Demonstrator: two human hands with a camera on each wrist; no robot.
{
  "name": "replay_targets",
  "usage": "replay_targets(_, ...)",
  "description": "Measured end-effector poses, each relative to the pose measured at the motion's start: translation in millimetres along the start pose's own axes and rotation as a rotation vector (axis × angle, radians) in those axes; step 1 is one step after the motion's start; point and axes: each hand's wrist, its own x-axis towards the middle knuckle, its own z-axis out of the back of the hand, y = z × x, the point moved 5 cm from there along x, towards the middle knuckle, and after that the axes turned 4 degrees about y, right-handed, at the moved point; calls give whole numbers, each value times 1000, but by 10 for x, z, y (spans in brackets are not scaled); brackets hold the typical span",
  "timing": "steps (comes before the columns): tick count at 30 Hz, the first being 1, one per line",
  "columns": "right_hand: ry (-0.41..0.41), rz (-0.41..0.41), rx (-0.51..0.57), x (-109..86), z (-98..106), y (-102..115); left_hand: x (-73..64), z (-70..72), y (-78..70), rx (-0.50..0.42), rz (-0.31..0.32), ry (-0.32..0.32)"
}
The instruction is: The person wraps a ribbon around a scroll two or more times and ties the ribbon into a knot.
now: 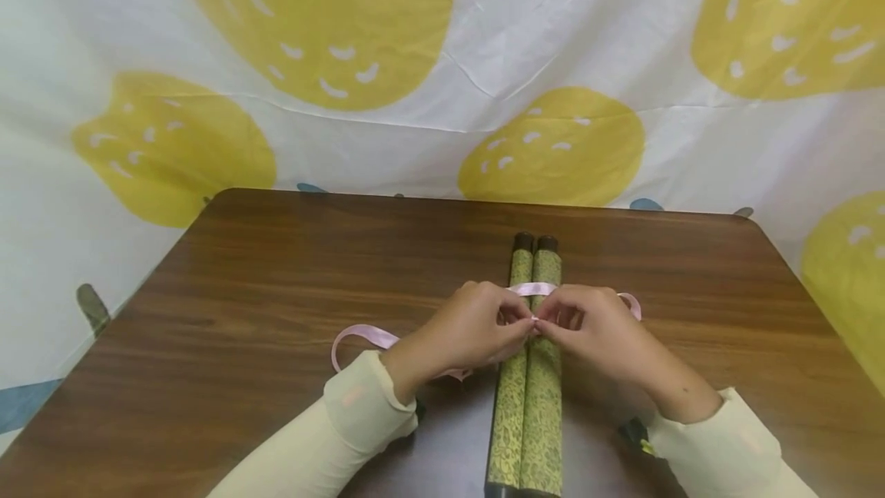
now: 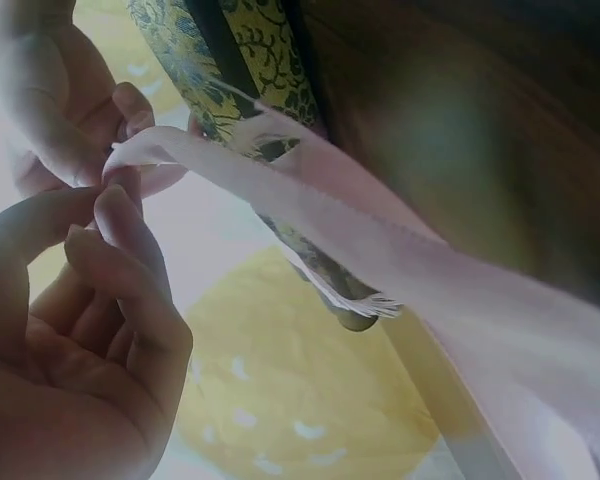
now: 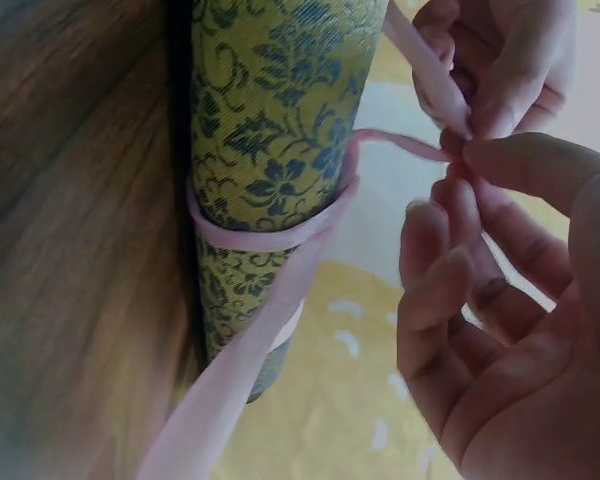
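Two long rolls (image 1: 510, 413) covered in green-gold floral brocade, with dark end caps, lie side by side on the table. A pink ribbon (image 1: 532, 289) wraps across both of them toward their far ends. Above the rolls my left hand (image 1: 477, 325) pinches the ribbon between thumb and fingertips. My right hand (image 1: 594, 325) pinches it at the same spot, the fingertips of both hands meeting. In the right wrist view the ribbon (image 3: 270, 238) loops round the roll (image 3: 280, 110), and a strand runs up to the fingers. A frayed ribbon end shows in the left wrist view.
The brown wood-grain table (image 1: 263, 306) has rounded far corners. A loose length of ribbon curls on the table left of the rolls, and another loop sticks out past the right hand. A white curtain (image 1: 387, 152) with yellow lemon shapes hangs behind the table.
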Motion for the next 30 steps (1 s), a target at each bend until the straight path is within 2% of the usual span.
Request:
replay_targets(7, -8, -2, -67, -10, 68, 61, 34, 13, -66, 74, -46, -4)
replay_targets(13, -38, 51, -93, -4, 81, 70, 32, 15, -100, 94, -76, -9)
replay_targets(16, -71, 70, -108, 0, 87, 57, 28, 51, -64, 44, -43, -13)
replay_targets(19, -105, 71, -123, 3, 92, 41, 57, 131, 16, 62, 24, -45)
replay_targets(23, -130, 74, -133, 2, 88, 25, 210, 197, 133, 208, 126, -55)
replay_targets(27, -134, 103, -130, 2, 75, 30, 407, 129, 217, 351, 195, 22)
replay_targets(30, -136, 126, -136, 1, 72, 49, 512, 74, 247, 431, 215, 65)
